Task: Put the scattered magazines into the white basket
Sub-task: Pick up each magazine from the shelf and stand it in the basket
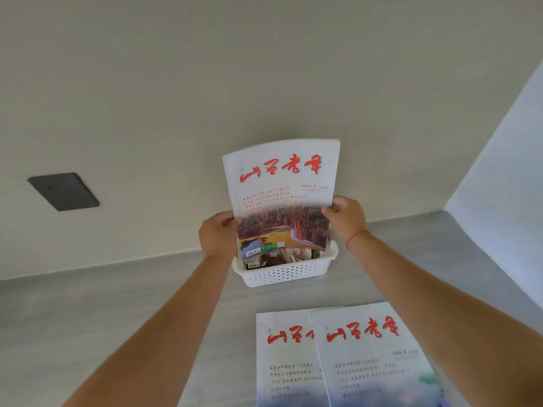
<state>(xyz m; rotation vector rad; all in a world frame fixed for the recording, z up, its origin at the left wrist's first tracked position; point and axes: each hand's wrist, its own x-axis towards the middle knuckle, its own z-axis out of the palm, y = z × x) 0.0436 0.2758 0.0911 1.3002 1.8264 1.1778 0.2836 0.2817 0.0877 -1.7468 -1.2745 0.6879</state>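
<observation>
A white perforated basket [283,274] stands on the grey table against the wall, with other printed matter inside it. I hold a white magazine with red title characters and an autumn landscape picture [282,186] upright, its lower edge inside the basket. My left hand [219,235] grips its left edge and my right hand [346,220] grips its right edge. Two more magazines with the same red title lie flat near the table's front: one at the right [373,356] overlaps the other [283,362].
A beige wall rises right behind the basket, with a dark grey socket plate [63,191] at the left. A pale wall or panel [499,171] closes off the right side. Grey table surface [117,304] stretches to the left.
</observation>
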